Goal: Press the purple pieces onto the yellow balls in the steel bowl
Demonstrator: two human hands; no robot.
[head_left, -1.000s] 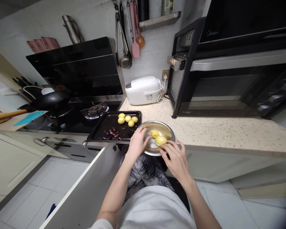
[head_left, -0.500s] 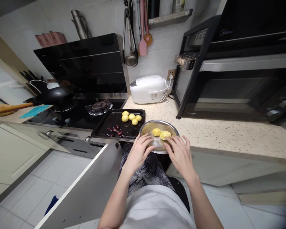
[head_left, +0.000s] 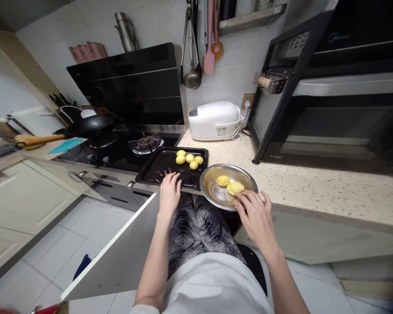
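A steel bowl (head_left: 212, 192) on the counter's front edge holds two yellow pieces, a smaller one (head_left: 223, 180) and a larger one (head_left: 235, 188). My right hand (head_left: 253, 211) reaches over the bowl's right rim, fingers apart, its fingertips by the larger piece. Left of the bowl lies a black baking tray (head_left: 150, 170) with several yellow pieces (head_left: 189, 158) at its back right and several dark purple ones (head_left: 163, 173) near its front. Over the tray's front edge, my left hand (head_left: 170, 192) has its fingers apart beside the purple pieces and partly hides them.
Behind the tray and bowl stands a white rice cooker (head_left: 216, 122). A black oven (head_left: 334, 126) is at the right. On the left are a gas burner (head_left: 147, 142) and a wok (head_left: 93, 125). An open cabinet door (head_left: 118, 257) juts out below the tray.
My left hand has moved left from the bowl to the purple pieces on the tray. My right hand stays at the bowl's right side. The view has shifted slightly.
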